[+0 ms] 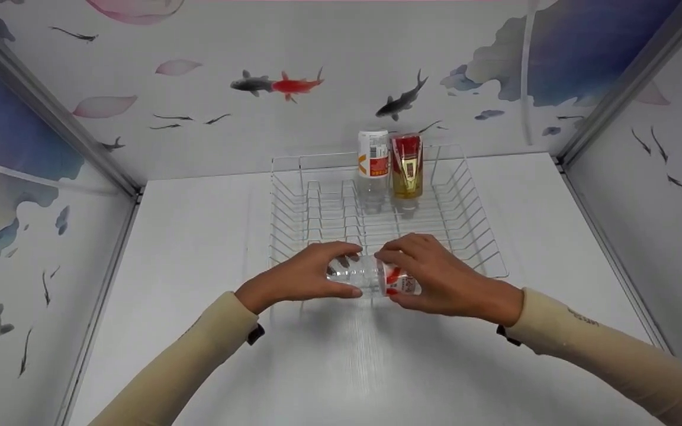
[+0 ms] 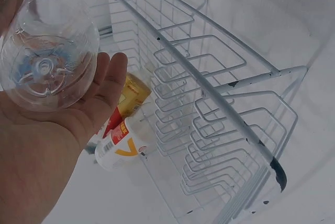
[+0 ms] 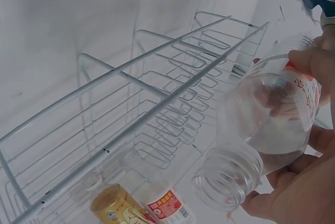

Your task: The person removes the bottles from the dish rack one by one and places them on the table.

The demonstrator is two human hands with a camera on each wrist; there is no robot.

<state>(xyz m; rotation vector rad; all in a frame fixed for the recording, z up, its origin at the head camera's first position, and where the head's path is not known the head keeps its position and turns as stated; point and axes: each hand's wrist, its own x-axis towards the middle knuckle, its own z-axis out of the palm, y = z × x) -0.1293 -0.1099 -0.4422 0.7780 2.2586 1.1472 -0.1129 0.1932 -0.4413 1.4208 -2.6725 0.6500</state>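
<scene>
A clear plastic bottle [image 1: 364,273] with a white and red label lies sideways between the hands over the front of a white wire rack [image 1: 498,254]. My right hand [image 1: 436,275] grips it around the label. In the right wrist view its uncapped mouth [image 3: 227,182] faces the camera. My left hand [image 1: 308,275] is at the base end, thumb and fingers spread apart around it. The left wrist view shows the ribbed base [image 2: 47,69] before the palm, the fingers fairly straight. Whether that palm touches the base, I cannot tell.
At the back of the rack stand a clear bottle [image 1: 373,154] with a white, orange and red label and a red and gold one [image 1: 407,165]. The rack sits on a white table [image 1: 199,236], enclosed by printed panels [image 1: 341,35] at the back and sides.
</scene>
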